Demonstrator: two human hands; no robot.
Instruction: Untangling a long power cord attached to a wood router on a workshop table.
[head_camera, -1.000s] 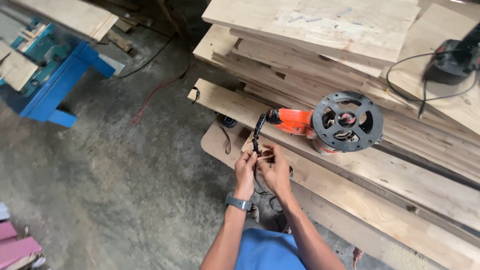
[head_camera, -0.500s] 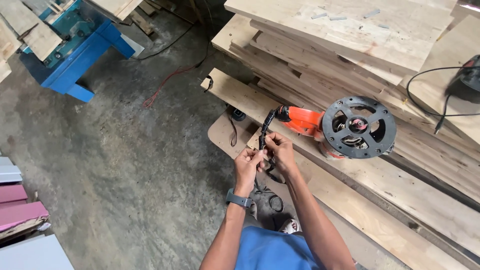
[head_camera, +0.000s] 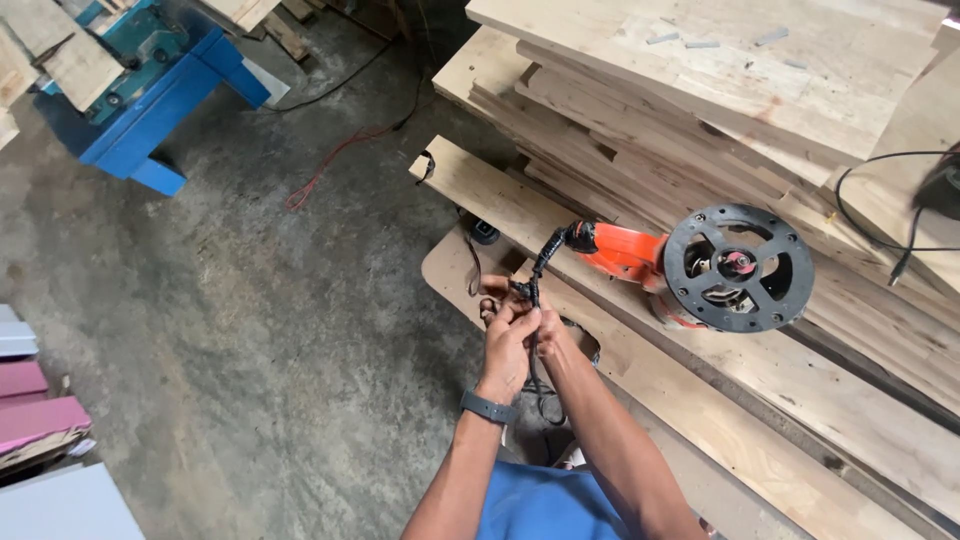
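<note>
Where both hands (head_camera: 520, 330) meet, black cord (head_camera: 545, 262) (taped, lumpy)

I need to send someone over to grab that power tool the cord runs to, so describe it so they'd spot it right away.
Start at the big stack of pale wooden boards on the right. On the long plank at its front edge lies an orange router on its side, just beyond the left hand and right hand that grip its black cord. Its round black slotted base plate facing up sets it apart.
</note>
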